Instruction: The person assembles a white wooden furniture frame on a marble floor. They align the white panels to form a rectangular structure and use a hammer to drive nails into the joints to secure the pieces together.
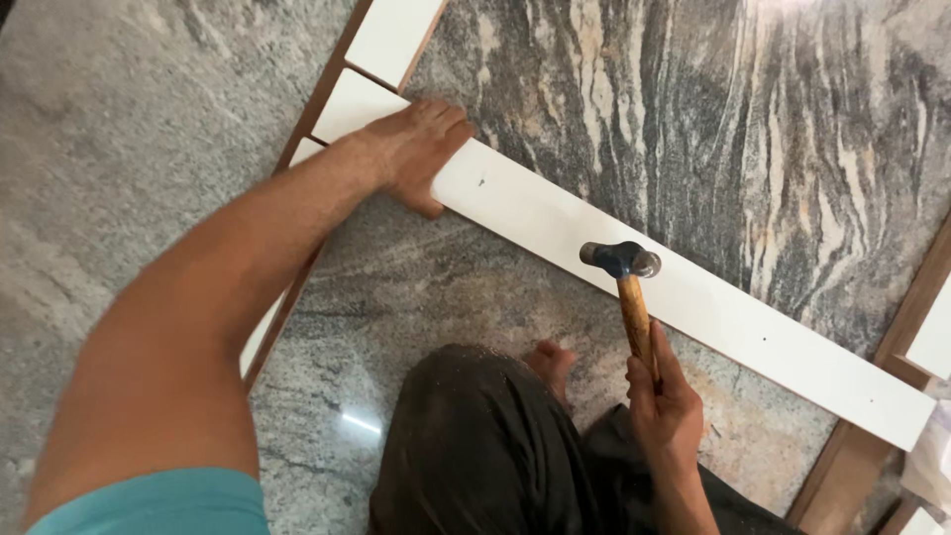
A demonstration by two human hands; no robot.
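A long white board (693, 307) lies slantwise on the stone floor, from upper left to lower right. My left hand (421, 149) presses flat on its upper left end, fingers together over the board's edge. My right hand (666, 401) grips the wooden handle of a hammer (624, 272). The hammer's dark metal head rests on or just above the middle of the board. A small dark nail mark (482, 182) shows on the board near my left hand.
More white boards with brown edges (391, 40) join at the upper left, and another brown-edged board (892, 347) stands at the right. My knee in dark trousers (475, 436) and a bare foot (550, 362) sit below the board. Grey veined stone floor (743, 119) lies all around.
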